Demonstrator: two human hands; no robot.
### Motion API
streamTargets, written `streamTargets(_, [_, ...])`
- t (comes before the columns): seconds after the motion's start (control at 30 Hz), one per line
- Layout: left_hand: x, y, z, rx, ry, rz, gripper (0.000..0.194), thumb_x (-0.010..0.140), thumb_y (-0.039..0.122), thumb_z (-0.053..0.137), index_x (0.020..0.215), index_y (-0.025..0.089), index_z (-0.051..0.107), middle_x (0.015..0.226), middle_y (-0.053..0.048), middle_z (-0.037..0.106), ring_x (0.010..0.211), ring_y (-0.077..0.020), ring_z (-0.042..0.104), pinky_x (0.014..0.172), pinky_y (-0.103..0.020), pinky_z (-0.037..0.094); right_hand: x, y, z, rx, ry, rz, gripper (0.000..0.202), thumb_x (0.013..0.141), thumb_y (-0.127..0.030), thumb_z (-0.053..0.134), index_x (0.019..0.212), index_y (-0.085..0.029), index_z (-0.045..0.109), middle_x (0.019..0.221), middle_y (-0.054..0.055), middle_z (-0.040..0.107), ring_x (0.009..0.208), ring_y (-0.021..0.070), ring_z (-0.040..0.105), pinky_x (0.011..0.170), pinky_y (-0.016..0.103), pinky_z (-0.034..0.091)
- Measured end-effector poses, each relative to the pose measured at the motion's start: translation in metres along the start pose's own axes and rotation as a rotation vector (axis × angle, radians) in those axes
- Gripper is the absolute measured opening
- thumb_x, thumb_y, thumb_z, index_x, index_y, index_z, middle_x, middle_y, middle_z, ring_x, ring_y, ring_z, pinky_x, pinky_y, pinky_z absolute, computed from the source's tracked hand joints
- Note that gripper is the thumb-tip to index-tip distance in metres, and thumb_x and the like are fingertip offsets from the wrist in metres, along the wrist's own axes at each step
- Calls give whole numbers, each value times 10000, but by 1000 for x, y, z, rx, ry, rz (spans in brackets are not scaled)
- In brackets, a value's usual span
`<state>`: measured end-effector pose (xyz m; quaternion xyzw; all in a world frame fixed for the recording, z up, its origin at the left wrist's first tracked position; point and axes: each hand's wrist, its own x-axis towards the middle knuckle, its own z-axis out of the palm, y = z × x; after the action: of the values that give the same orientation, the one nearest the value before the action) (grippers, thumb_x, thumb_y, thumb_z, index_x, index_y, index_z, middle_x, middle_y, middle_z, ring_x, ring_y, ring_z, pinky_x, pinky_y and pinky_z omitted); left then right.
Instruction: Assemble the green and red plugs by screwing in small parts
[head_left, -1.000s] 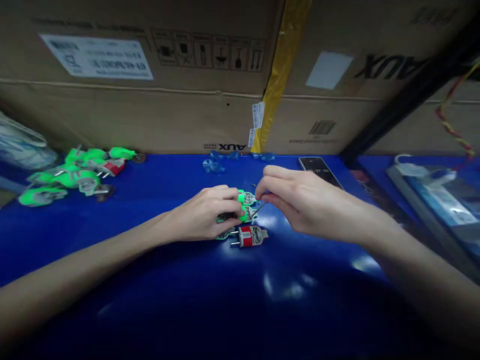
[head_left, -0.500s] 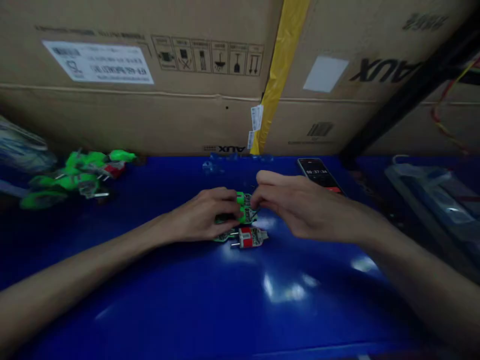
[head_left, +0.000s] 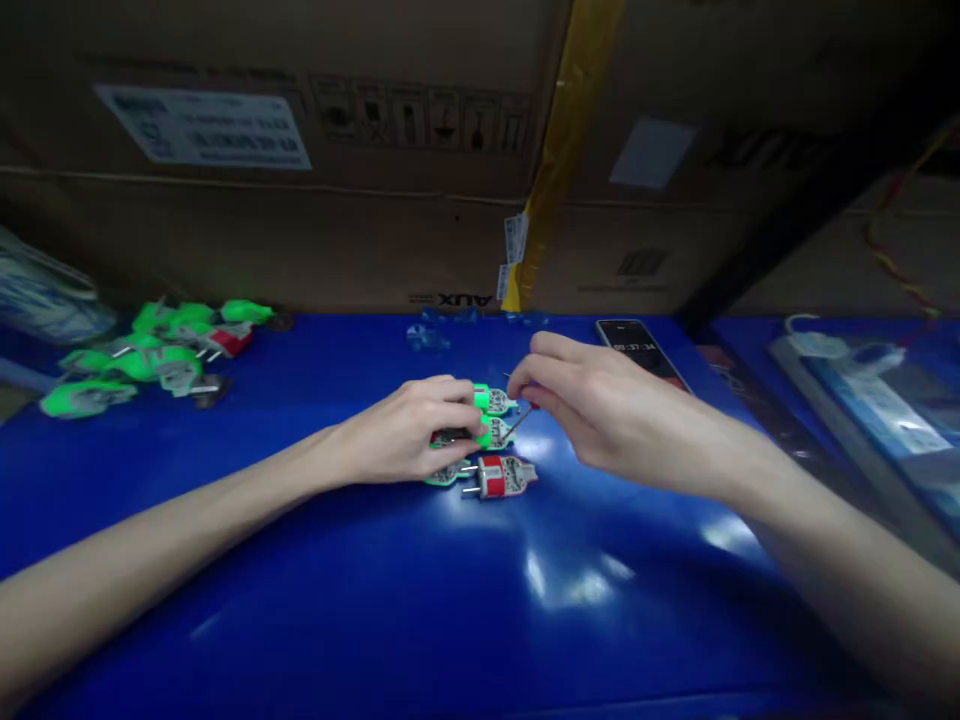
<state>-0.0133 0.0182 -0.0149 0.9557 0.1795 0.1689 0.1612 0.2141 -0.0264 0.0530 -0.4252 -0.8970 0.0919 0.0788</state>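
Observation:
Several opened two-pin plugs with green or red casings lie in a close group on the blue table. My left hand (head_left: 420, 428) is closed over the group, its fingertips gripping a green plug (head_left: 495, 433) whose inside faces up. Just beyond lies another green plug (head_left: 495, 400). Nearest me is a red plug (head_left: 501, 477), its metal pins pointing left, apart from my fingers. Between pinched fingers, my right hand (head_left: 581, 400) holds a thin metal rod-like tool (head_left: 517, 425). The rod's end reaches the narrow end of the gripped plug. The tool's handle is mostly hidden.
A heap of green and red plugs (head_left: 161, 350) lies at the left. Small clear plastic pieces (head_left: 431, 335) sit by the cardboard boxes (head_left: 337, 240) at the back. A phone (head_left: 641, 352) lies behind my right hand. Clear plastic packaging (head_left: 877, 390) is at the right.
My right hand has shifted slightly up and right, and the thin rod shows more plainly now. My left hand stays in place. The picture has become darker in the background.

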Motion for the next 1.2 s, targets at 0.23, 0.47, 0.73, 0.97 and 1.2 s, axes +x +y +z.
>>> streamTargets(0.23, [0,1,-1,-36,-26,-17,125,935,212,564,915,162,677,937,-54,622,898,-171,586,799,-254,443,-1,-4,-3,20,-65,-261,279,794,48,425,883,-149,601,880,45,531,705,139,456,621,264,318])
streamTargets(0.47, [0,0,-1,18,-26,-4,143,948,221,560,890,157,674,872,-43,598,820,-149,557,735,-233,409,2,4,-1,-145,13,107,219,964,-175,416,821,-138,579,838,69,554,685,161,475,638,303,327])
streamTargets(0.73, [-1,1,-1,9,-14,13,118,937,205,570,920,158,677,899,-46,606,839,-156,562,750,-242,422,-1,-2,-1,-47,-33,-131,264,785,20,444,913,-148,602,878,50,540,679,135,472,609,261,325])
streamTargets(0.97, [0,1,0,39,-15,11,148,946,214,552,893,161,679,892,-51,608,824,-153,559,729,-240,422,0,-5,6,-7,75,86,202,838,-33,459,928,-146,601,928,68,576,757,162,527,669,280,366])
streamTargets(1.2, [-1,0,0,-8,-22,1,130,932,203,570,927,155,691,912,-57,617,859,-164,584,765,-251,440,0,-1,-1,72,-11,-212,250,797,25,445,891,-153,592,864,40,523,727,142,481,647,253,360])
